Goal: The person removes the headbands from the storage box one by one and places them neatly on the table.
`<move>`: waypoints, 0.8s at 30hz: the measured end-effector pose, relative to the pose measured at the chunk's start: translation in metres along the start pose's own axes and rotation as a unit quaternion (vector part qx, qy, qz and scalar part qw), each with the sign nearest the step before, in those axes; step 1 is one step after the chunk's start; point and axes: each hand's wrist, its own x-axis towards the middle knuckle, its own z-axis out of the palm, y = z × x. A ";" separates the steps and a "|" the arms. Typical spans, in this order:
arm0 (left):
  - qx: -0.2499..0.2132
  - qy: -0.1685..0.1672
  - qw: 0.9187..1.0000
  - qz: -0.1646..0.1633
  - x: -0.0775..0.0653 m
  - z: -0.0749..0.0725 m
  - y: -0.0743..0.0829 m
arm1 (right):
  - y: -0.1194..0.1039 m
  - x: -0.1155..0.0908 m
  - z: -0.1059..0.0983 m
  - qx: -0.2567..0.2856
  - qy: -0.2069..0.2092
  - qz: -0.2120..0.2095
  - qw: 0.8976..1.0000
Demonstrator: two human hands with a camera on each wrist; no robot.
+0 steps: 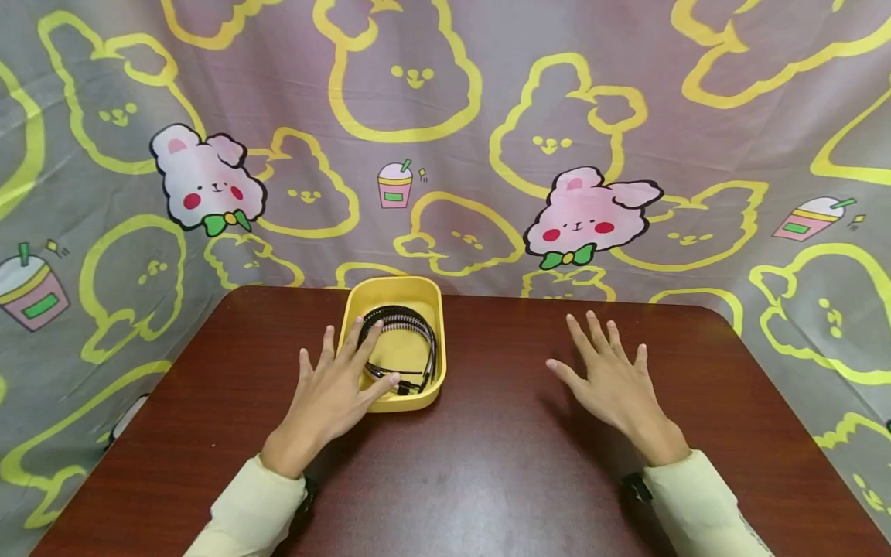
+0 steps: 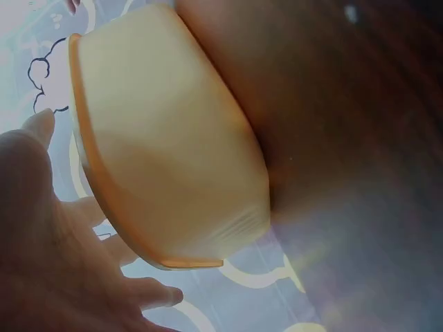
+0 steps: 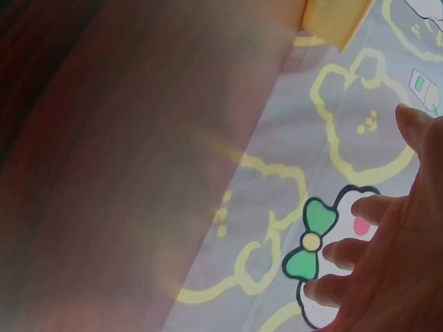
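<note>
A yellow plastic tray [image 1: 393,404] stands on the table, left of centre, with a coiled black cable [image 1: 404,313] inside it. Spread fingers of my left hand [image 1: 334,398] overlap the tray's left side in the head view. From the left wrist, that hand [image 2: 69,256] shows beside the tray's rim, its fingers apart and holding nothing. Over the table's right half is my right hand [image 1: 616,387], fingers spread, with nothing in it. The right wrist view shows this hand [image 3: 387,235] with the tray's corner [image 3: 336,21] farther off at the top.
The dark red-brown table [image 1: 487,464] has rounded back corners. Behind it and along both sides hangs a grey curtain [image 1: 445,170] printed with yellow outlines and cartoon rabbits. The tray stands close to the table's back edge.
</note>
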 end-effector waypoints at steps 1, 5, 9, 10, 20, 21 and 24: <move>-0.005 -0.002 1.000 -0.001 0.000 0.000 -0.001 | -0.002 0.001 0.000 0.003 0.000 -0.002 1.000; -0.025 -0.006 1.000 -0.004 -0.002 0.001 -0.004 | -0.012 0.004 0.001 0.013 0.005 -0.012 1.000; -0.053 -0.009 0.999 -0.010 -0.004 0.002 -0.006 | -0.024 0.009 0.000 0.031 0.006 -0.028 0.999; -0.062 -0.009 0.998 -0.012 -0.004 0.002 -0.007 | -0.027 0.010 0.000 0.036 0.006 -0.033 0.999; -0.158 -0.037 0.986 -0.022 -0.008 -0.001 -0.015 | -0.060 0.024 0.003 0.086 0.013 -0.077 0.993; -0.166 -0.038 0.985 -0.021 -0.008 -0.002 -0.016 | -0.064 0.025 0.003 0.091 0.015 -0.082 0.992; -0.191 -0.034 0.981 -0.015 -0.009 -0.002 -0.020 | -0.075 0.029 0.004 0.098 0.019 -0.098 0.990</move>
